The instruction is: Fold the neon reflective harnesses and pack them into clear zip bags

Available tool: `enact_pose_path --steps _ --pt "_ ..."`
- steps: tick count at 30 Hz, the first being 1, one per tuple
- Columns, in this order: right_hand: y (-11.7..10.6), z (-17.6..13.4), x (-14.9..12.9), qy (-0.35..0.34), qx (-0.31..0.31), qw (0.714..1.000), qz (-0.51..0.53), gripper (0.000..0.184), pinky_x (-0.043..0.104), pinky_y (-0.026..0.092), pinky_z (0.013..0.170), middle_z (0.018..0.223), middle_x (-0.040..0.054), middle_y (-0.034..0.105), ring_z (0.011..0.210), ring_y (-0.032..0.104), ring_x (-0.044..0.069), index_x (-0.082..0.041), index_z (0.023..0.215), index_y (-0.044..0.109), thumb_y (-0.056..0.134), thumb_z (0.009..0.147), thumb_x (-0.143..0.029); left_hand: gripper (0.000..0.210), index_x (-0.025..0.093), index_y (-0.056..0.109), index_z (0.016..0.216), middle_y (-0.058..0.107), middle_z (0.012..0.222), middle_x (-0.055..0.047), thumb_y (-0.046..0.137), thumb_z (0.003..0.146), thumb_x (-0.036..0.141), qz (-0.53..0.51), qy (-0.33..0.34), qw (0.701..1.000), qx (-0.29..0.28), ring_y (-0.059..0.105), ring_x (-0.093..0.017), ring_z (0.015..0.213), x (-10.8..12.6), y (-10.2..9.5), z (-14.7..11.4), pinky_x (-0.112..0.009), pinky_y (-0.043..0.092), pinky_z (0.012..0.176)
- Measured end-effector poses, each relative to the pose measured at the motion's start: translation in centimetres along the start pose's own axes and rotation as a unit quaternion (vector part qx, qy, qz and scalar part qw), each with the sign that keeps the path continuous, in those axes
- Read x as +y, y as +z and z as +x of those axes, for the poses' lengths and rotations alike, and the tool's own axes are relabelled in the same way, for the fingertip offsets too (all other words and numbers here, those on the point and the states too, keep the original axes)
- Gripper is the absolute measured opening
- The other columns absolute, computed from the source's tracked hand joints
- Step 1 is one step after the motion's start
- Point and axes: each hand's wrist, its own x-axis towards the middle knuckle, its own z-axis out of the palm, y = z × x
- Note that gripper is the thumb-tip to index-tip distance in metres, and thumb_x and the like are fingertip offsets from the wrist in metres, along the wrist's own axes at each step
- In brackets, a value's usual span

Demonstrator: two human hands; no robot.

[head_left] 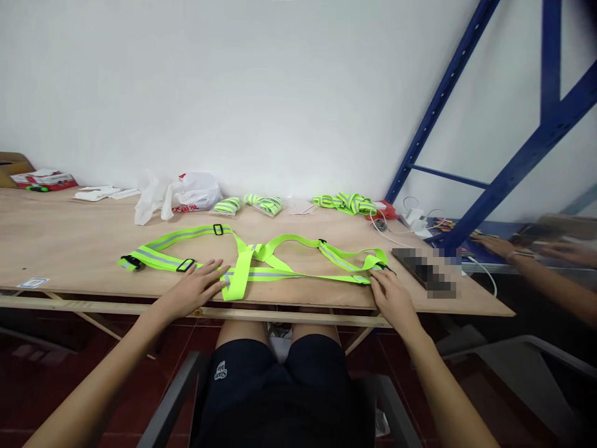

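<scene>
A neon yellow-green reflective harness (242,264) of elastic straps with grey stripes lies spread across the wooden table. Black slider buckles sit on its straps, and a black clip (132,262) is at its left end. My left hand (193,289) lies flat at the near edge of the harness, fingers stretched out and touching the lower strap beside the folded middle strip. At the right end, my right hand (392,295) rests with extended fingertips on the strap by a dark buckle, which the fingers partly hide.
Along the wall lie bagged reflective straps (263,204), a loose strap bundle (347,203) and a white plastic bag (198,191). A dark, partly blurred-out object (410,264) lies right of the harness. A blue metal rack (494,155) stands at right, near another person's arms (532,264).
</scene>
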Motion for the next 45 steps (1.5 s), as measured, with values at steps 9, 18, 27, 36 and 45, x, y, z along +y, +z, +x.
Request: enact_pose_path --steps 9,18,27,36,45 --pt "-1.6 3.5 -1.6 0.08 -0.064 0.962 -0.254 0.02 0.034 0.048 0.076 0.104 0.0146 0.059 0.095 0.061 0.028 -0.015 0.104 0.061 0.058 0.086 -0.021 0.062 0.026 0.043 0.152 0.034 0.16 -0.011 0.024 0.102 0.056 -0.002 -0.004 1.0 0.012 0.029 -0.031 0.15 0.1 0.3 0.0 -0.061 0.02 0.118" --pt "-1.4 4.4 -0.3 0.113 -0.037 0.974 -0.193 0.03 0.033 0.048 0.074 0.097 0.0156 0.074 0.085 0.069 0.026 -0.014 0.108 0.067 0.045 0.09 -0.023 0.061 0.026 0.048 0.15 0.038 0.158 -0.011 0.026 0.101 0.057 -0.011 -0.004 0.999 0.038 0.032 -0.032 0.148 -0.2 1.0 0.1 -0.059 0.023 0.118" --pt "-0.4 4.2 2.2 0.157 0.097 0.983 0.005 0.059 0.039 0.051 0.079 0.094 0.0166 0.075 0.081 0.068 0.029 -0.008 0.134 0.062 0.039 0.084 -0.032 0.067 0.024 0.049 0.149 0.039 0.158 -0.012 0.024 0.1 0.062 -0.02 0.008 0.999 0.041 0.034 -0.033 0.147 -0.4 0.8 0.1 -0.057 0.024 0.118" --pt "0.5 4.2 2.9 0.079 0.085 0.992 0.058 0.053 0.044 0.047 0.097 0.118 0.0175 0.061 0.112 0.059 0.03 -0.015 0.129 0.056 0.041 0.08 -0.024 0.072 0.02 0.055 0.144 0.046 0.154 -0.011 0.021 0.098 0.064 -0.066 -0.009 0.997 0.029 0.039 -0.03 0.145 -0.2 -0.1 0.7 -0.049 0.03 0.119" --pt "0.4 3.8 2.0 0.14 0.095 0.978 0.125 0.048 0.042 0.053 0.087 0.11 0.0131 0.06 0.096 0.063 0.027 -0.018 0.115 0.055 0.055 0.071 -0.035 0.048 0.019 0.065 0.128 0.071 0.124 -0.007 0.033 0.101 0.042 -0.184 0.043 0.949 0.251 0.064 -0.026 0.117 11.3 -7.1 3.6 -0.038 0.049 0.103"
